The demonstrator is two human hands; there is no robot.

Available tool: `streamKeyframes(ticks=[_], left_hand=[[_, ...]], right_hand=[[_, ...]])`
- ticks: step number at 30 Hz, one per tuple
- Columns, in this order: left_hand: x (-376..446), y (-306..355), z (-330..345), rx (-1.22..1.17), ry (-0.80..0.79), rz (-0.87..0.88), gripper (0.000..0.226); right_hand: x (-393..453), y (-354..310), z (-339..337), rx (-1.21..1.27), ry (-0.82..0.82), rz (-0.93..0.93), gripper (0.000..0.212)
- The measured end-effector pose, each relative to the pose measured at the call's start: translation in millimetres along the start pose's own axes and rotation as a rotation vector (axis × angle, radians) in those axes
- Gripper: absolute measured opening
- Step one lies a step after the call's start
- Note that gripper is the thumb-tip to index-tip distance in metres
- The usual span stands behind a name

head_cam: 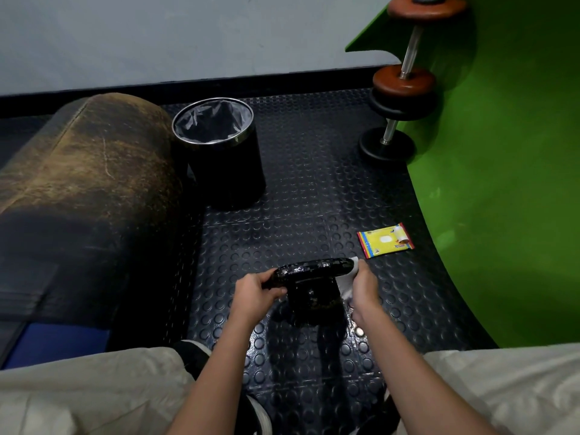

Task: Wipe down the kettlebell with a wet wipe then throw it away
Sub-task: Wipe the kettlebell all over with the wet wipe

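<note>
The kettlebell [309,285] stands on the studded rubber floor [314,189] between the person's knees, and both hands are on it. The left hand [255,291] has its fingers wrapped around the left end of the handle, apparently to pin the weight so it won't rock or slide under the rubbing. The right hand [364,285] presses the wet wipe [346,282] against the right end of the handle and the shoulder below it — fingers curled around the white cloth, which bunches out above and beneath the palm. The handle already gleams wet, so the wiping looks well under way, though the far side of the bell can't be judged from here. The black bin [219,152], lined and open, sits farther ahead and to the left — within a lean, handy for the throw-away once the scrubbing ends. The yellow wipe packet [385,240] lies flat just right of the kettlebell, flap peeled back.
</note>
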State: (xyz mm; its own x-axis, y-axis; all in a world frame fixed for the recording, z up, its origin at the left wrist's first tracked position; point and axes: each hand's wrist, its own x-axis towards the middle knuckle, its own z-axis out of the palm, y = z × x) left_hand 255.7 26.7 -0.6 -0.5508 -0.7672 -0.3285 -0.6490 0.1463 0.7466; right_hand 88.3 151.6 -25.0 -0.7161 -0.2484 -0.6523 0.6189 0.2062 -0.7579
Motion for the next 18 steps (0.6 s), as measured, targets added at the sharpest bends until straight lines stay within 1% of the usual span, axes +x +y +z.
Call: streamKeyframes(ticks=[2,4,6,7,8,9,10,12,14,15,16,17,18], left_hand=[[1,0,0,-0.001,0.004,-0.005,0.049],[2,0,0,-0.001,0.007,-0.008,0.050],[1,1,0,-0.003,0.010,-0.010,0.050],[1,1,0,-0.006,0.012,-0.008,0.050],[0,1,0,-0.009,0.015,-0.003,0.050],[0,2,0,-0.011,0.016,0.001,0.050],[0,2,1,-0.012,0.016,0.004,0.050],[-1,3,1,-0.018,0.019,0.000,0.050],[-1,3,1,-0.018,0.020,0.001,0.050],[-1,3,1,-0.017,0.020,0.002,0.050],[-1,2,1,-0.013,0.020,0.002,0.051],[-1,2,1,-0.009,0.020,0.002,0.051],[-1,2,1,-0.005,0.019,0.002,0.051]], right_hand=[[-10,-1,6,-0.214,0.140,-0.298,0.031],[-18,-1,12,-0.386,0.199,-0.571,0.026],[-20,3,12,-0.455,0.182,-0.712,0.024],[-18,8,11,-0.445,0.166,-0.754,0.024],[-17,12,9,-0.391,0.160,-0.758,0.024],[-16,15,8,-0.316,0.172,-0.709,0.025],[-15,16,6,-0.249,0.189,-0.607,0.027],[-8,15,4,-0.177,0.189,-0.316,0.036],[1,10,-2,-0.065,0.096,-0.059,0.039],[2,6,-4,0.008,0.032,0.025,0.038],[2,4,-6,0.061,-0.019,0.082,0.038],[2,3,-5,0.070,-0.026,0.095,0.038],[-1,3,-3,0.032,0.004,0.060,0.036]])
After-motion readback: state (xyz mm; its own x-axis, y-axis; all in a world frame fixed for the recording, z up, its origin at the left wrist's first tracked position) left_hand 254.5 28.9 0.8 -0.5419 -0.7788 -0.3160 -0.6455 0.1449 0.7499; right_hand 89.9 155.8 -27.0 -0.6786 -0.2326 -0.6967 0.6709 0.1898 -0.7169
